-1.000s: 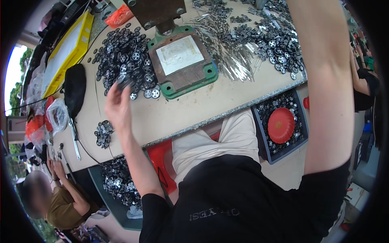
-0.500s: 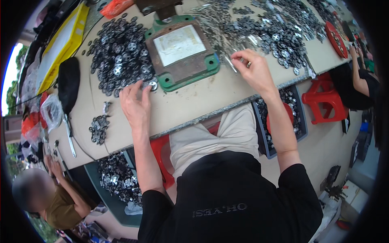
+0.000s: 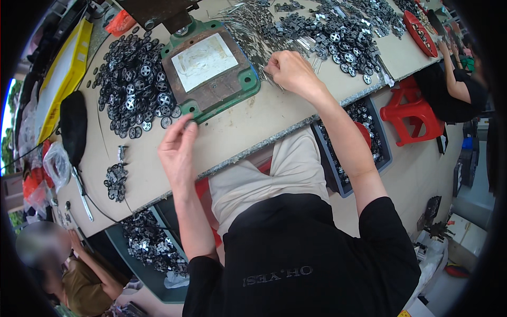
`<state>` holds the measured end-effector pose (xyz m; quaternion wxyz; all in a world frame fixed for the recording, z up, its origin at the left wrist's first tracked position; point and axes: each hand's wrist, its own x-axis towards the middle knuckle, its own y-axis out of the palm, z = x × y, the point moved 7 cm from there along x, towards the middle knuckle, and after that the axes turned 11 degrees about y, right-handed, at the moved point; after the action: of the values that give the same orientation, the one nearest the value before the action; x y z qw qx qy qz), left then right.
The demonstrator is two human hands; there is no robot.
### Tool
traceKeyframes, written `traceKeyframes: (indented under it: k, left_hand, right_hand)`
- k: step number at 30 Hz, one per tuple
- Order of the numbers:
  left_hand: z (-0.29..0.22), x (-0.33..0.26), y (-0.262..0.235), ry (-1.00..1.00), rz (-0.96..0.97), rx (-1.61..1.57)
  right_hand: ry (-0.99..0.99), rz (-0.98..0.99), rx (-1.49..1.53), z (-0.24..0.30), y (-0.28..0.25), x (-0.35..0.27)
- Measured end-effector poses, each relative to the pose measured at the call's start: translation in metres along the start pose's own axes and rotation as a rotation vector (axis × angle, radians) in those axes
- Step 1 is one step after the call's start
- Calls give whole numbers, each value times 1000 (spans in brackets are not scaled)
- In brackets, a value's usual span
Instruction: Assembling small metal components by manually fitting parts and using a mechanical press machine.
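My left hand is raised at the near left corner of the press base, thumb and fingers pinched on a small dark wheel that they mostly cover. Beyond it lies a heap of black wheels with silver spoked centres. The green press base carries a brown plate with a white pad on top. Right of the base, my right hand has its fingers closed at the edge of a scatter of thin metal rods. What those fingertips hold, if anything, is hidden.
Small dark metal parts spread at the back right, near a red tray. A clump of parts lies at the left. Filled bins stand below the table edge, beside a red stool. Other people sit on both sides.
My left hand has come away from the wheel heap toward the press base, pinching a wheel. My right hand has moved to the rods beside the base. The whole view has shifted slightly.
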<state>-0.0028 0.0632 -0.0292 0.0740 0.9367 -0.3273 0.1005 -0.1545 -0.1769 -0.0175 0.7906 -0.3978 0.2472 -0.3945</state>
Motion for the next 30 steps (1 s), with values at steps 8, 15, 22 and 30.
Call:
traceKeyframes:
  k: [8, 15, 22, 30]
  left_hand:
    - [22, -35, 66, -424, 140, -578]
    - [26, -36, 80, -524, 182, -710]
    - [26, -38, 81, -530, 196, -701]
    - [25, -37, 82, -529, 205, -718]
  right_hand:
    - [-32, 4, 247, -2, -12, -17]
    - [5, 358, 906, 26, 4, -63]
    - [-43, 371, 1119, 40, 32, -81]
    - [1, 396, 1074, 39, 43, -82]
